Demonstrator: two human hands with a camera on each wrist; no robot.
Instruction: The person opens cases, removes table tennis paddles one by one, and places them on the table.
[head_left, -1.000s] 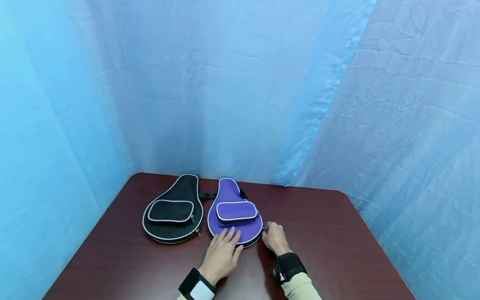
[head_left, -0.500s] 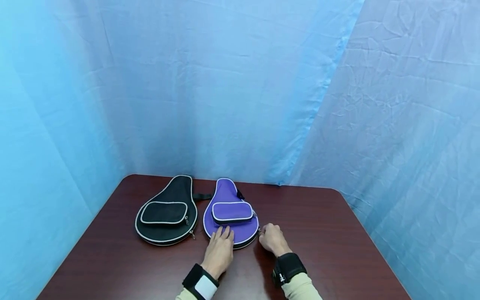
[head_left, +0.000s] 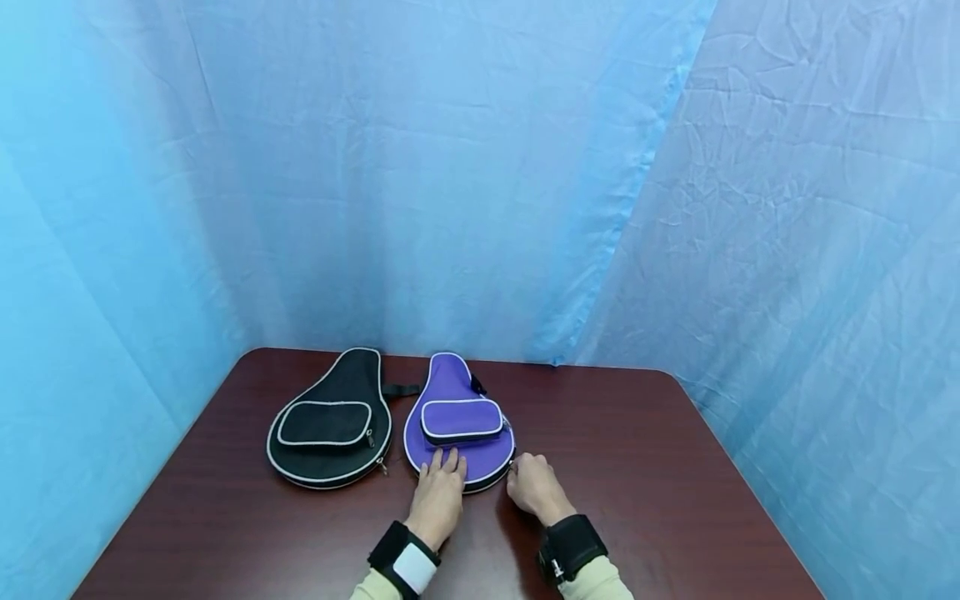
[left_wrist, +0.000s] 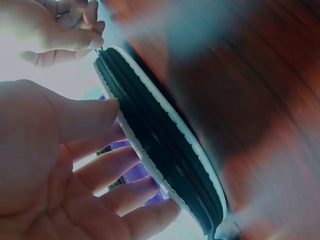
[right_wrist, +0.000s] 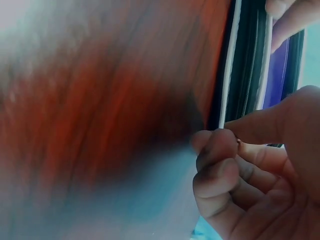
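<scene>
A purple table tennis paddle case [head_left: 480, 457] with white piping and a small front pocket lies on the table, narrow end away from me. My left hand [head_left: 437, 500] rests on its lower face, fingers straight, with the thumb along the piped edge in the left wrist view. At the case's lower right edge, my right hand [head_left: 537, 487] pinches the zipper pull [left_wrist: 100, 49] between thumb and curled fingers. The black side band carries the zipper [left_wrist: 165, 142], its teeth together along the stretch seen. The fingers hide most of the pull.
A black paddle case [head_left: 330, 465] of the same shape lies to the left, also with a zipped pocket. A black strap [head_left: 401, 389] spans the gap between the cases. Blue curtains [head_left: 450, 167] hang behind the brown table [head_left: 637, 467].
The left hand's fingers have drawn closer together on the purple case. My right hand stays at the case's edge, shifted slightly toward me. The head view has turned a little to the right.
</scene>
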